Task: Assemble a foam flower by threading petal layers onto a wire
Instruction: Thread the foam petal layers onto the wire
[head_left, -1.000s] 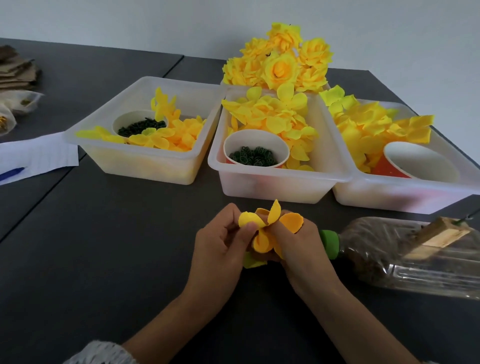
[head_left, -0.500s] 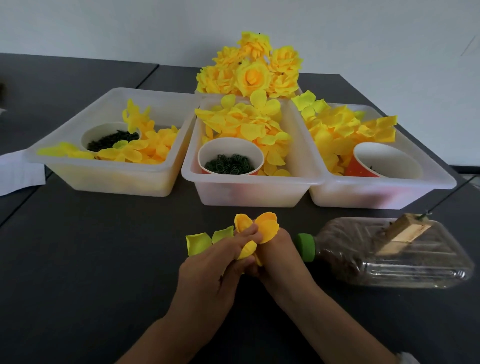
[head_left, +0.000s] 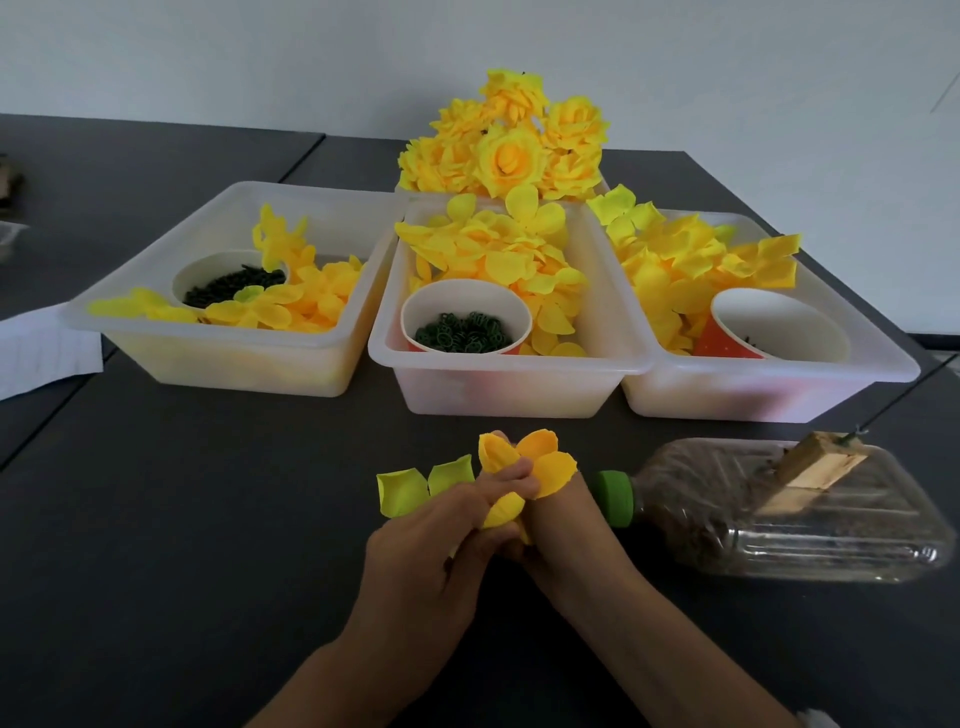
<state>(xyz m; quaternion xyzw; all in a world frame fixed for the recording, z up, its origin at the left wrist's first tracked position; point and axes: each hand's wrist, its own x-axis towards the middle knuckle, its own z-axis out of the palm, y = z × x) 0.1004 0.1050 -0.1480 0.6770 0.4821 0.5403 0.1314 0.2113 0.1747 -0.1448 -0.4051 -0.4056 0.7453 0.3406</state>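
Both hands meet over the dark table, low in the middle of the view. My left hand (head_left: 431, 551) and my right hand (head_left: 566, 535) together pinch an orange-yellow foam petal layer (head_left: 545, 462), its petals fanning up above the fingers. A paler yellow-green petal piece (head_left: 410, 486) sticks out to the left from under my left fingers. The wire is hidden inside the hands. Three white bins hold loose yellow petals: left bin (head_left: 156, 332), middle bin (head_left: 498, 366), right bin (head_left: 810, 374).
Paper cups with dark green rings sit in the left bin (head_left: 228, 283) and middle bin (head_left: 465, 325); a third cup (head_left: 774, 325) is in the right bin. Finished yellow flowers (head_left: 511, 148) are piled behind. A clear bottle (head_left: 779, 514) with green cap lies on its side at right. White paper (head_left: 41, 348) lies far left.
The camera view shifted right. The yellow-green petal piece came out to the left of my left hand. My hands stayed together on the petal layer.
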